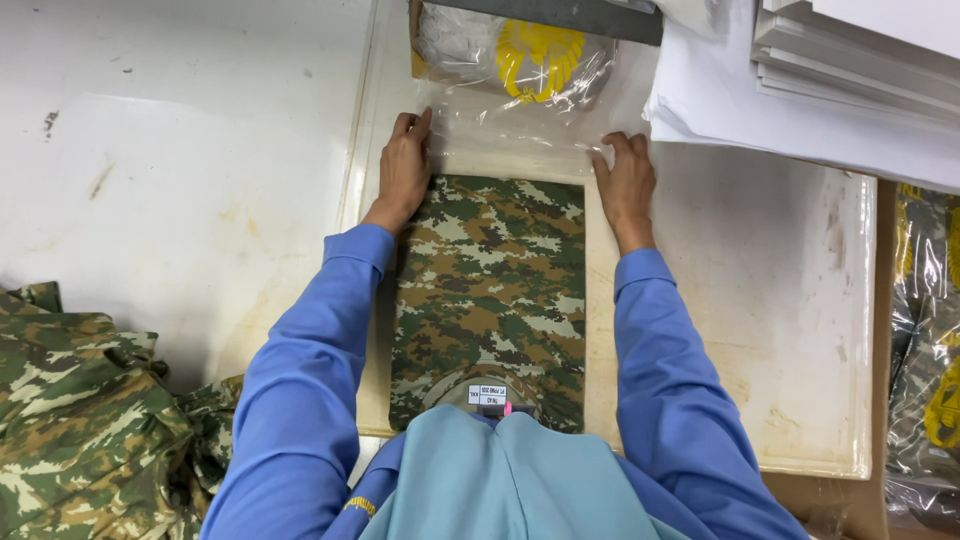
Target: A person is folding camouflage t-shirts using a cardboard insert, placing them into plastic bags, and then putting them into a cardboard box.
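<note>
The garment's (pixel 487 290) near end is hidden under the person's chest. Beyond the hands, the bag (pixel 520 70) with a yellow emblem is cut off by the top edge. Left of the left hand (pixel 404 170), a camouflage pile (pixel 80 420) runs off frame; right of the right hand (pixel 624 185), bagged pieces (pixel 925 350) do too.

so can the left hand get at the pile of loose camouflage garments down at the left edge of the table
Probably yes: the left hand rests on the clear plastic bag, and only bare white table lies between it and the pile of loose camouflage garments.
</note>
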